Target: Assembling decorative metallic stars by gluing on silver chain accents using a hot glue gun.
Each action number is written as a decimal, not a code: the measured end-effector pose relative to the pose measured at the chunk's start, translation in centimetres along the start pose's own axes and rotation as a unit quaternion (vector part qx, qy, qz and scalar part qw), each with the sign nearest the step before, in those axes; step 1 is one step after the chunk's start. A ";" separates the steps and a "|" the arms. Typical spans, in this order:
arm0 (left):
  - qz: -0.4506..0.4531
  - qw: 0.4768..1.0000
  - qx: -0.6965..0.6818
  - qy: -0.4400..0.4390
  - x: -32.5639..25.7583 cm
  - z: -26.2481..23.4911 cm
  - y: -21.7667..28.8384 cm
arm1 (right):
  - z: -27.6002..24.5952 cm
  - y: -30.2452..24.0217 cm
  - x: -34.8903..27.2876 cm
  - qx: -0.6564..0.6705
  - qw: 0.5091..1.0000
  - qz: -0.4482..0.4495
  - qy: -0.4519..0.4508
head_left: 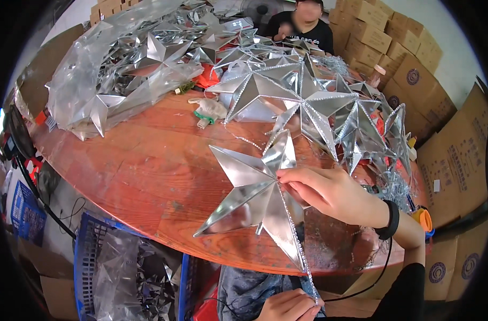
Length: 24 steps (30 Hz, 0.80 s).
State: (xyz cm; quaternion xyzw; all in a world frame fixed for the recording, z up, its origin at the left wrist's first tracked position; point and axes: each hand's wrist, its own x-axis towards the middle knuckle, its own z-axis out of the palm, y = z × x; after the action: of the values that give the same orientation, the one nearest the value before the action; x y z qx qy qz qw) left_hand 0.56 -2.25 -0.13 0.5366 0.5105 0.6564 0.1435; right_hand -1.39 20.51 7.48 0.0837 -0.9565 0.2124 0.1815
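**Bead strand pinched at both ends across a silver star**

Through my head camera I see the star at the near side of the reddish worktop, its lowest point close to the front edge. I cannot tell how much of it touches the wood. My right hand, with a black band at the wrist, has thumb and forefinger closed on a glittering bead strand at the star's centre. From there the strand follows the ridge down to the lowest point and runs on past it. My left hand, at the bottom of my view, has its fingertips closed on that trailing length, below the worktop's edge.

Beyond the star I have a heap of silver stars, several with bead-lined ridges. To the left, a large clear plastic bag holds plain silver ones. Below the worktop, a blue basket holds more silver pieces, partly under clear plastic. Across from me sits another person in a dark top, with stacked cardboard boxes behind and along the right.
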 end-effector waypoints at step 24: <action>-0.038 0.999 -0.013 -0.027 -1.0 -0.2 -0.5 | -0.4 -1.1 0.0 -0.087 0.994 -0.017 -0.064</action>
State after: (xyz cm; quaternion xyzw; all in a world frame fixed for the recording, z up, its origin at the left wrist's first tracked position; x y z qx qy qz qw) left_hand 0.64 -2.87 -1.07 0.5324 0.5178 0.6425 0.1890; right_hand -1.03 19.68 8.27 0.0979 -0.9794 0.1195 0.1298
